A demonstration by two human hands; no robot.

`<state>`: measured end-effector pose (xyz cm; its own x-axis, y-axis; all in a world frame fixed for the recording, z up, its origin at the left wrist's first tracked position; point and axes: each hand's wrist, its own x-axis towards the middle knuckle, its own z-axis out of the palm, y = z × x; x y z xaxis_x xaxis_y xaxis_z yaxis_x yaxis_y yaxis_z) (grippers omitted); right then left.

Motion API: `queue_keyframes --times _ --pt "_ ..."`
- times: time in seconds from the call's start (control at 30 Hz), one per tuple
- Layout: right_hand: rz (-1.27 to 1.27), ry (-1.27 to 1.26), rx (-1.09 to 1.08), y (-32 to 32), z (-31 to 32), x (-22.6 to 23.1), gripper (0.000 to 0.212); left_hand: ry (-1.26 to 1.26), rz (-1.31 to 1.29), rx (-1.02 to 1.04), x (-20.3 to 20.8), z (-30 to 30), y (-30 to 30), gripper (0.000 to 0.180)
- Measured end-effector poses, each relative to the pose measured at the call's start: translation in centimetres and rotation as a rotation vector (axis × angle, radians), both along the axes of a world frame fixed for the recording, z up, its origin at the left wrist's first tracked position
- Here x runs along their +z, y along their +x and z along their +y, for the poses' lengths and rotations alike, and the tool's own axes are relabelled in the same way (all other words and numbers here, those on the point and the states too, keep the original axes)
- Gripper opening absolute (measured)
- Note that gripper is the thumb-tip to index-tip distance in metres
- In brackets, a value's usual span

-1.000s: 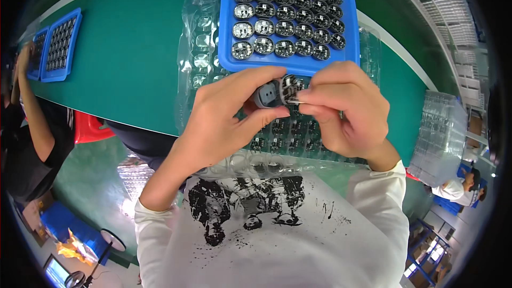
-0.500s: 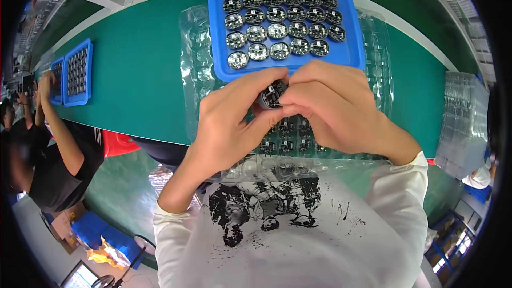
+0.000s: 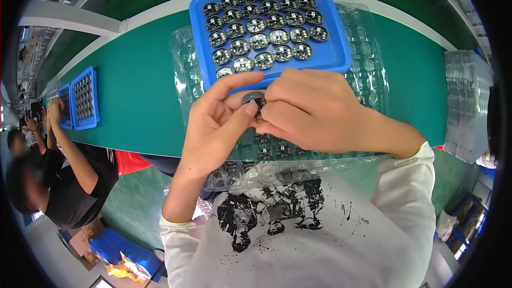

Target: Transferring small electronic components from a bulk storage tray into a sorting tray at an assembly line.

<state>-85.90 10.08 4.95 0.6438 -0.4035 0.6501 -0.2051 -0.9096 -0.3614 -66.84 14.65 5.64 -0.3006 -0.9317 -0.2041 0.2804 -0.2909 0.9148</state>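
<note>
Between my hands, in front of the blue tray, is a small round circuit-board module [image 3: 253,97] with a grey casing. My left hand [image 3: 210,130] grips it between thumb and fingers from the left. My right hand [image 3: 320,112] is closed against its right side, fingertips pressed together; they cover much of the module. Just beyond, the blue tray [image 3: 329,60] carries rows of similar round modules with board faces up. Beneath my hands lies a clear plastic blister tray [image 3: 368,48], with several small circuit boards [image 3: 282,152] in its near pockets.
The green tabletop [image 3: 144,85] runs left and right. Stacked clear blister trays [image 3: 466,106] stand at the far right. On the left, a co-worker [image 3: 80,186] reaches to another blue tray [image 3: 96,112] of modules. A red stool [image 3: 128,162] sits below the table edge.
The module has tipped, so its grey casing shows more and its board face less. My right fingers have curled in tighter around its right side. The whole view has shifted slightly.
</note>
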Motion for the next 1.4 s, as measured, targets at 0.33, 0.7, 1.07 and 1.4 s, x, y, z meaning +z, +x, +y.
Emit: queue_keyframes --times 0.33,0.7,1.07,1.4 --pt "0.124 0.073 -0.084 -1.4 0.0 0.8 0.037 -0.015 -0.02 -0.022 -0.1 -0.4 -1.9 0.044" --pt "0.311 0.216 -0.446 -8.1 -3.1 0.2 0.039 -0.293 -0.445 0.235 1.1 -0.8 1.9 0.033" --pt "0.329 0.206 -0.425 -8.1 -4.0 -0.2 0.03 -0.374 -0.755 0.321 0.5 -1.3 4.3 0.022" --pt "0.331 0.23 -0.346 -8.0 -4.2 -0.1 0.018 -0.549 -1.162 0.125 1.2 -2.7 4.4 0.017"
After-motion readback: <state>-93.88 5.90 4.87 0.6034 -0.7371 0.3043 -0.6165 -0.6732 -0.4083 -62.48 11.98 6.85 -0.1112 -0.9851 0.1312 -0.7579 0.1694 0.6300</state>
